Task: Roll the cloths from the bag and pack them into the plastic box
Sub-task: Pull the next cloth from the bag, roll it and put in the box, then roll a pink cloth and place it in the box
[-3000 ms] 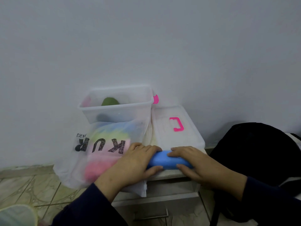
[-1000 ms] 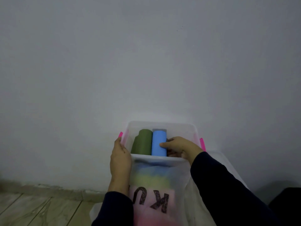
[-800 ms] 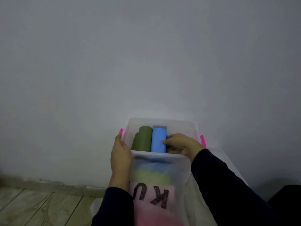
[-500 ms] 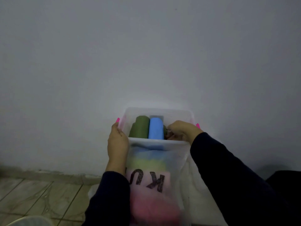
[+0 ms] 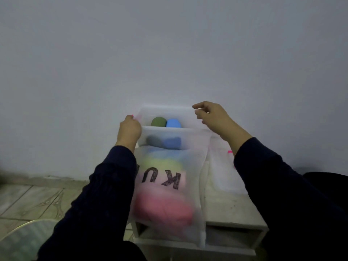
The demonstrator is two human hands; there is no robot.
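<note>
Backdrop: plain grey wall (image 5: 169, 53) behind, tiled floor (image 5: 28, 200) at lower left, and a small white cabinet serving as the worktop (image 5: 235, 208).
Left hand (image 5: 129, 129): fingers curled on the left rim of the plastic box (image 5: 169, 131), by its pink latch, steadying it.
Right hand (image 5: 211, 117): lifted above the box's right rim, fingers loosely bent, carrying nothing.
Box contents: green roll (image 5: 158, 122) and blue roll (image 5: 173, 123) standing side by side, touching, at the left half; room to their right.
Bag (image 5: 169, 194): translucent, lettered, lying just in front of the box with blue, yellow and pink cloths showing through.
Step in hand: looks like the blue roll is packed and the next cloth is due.
Doing it well: draw one cloth from the bag mouth, roll it tight on the bare worktop, and seat it snug against the blue roll so none unfurls.
</note>
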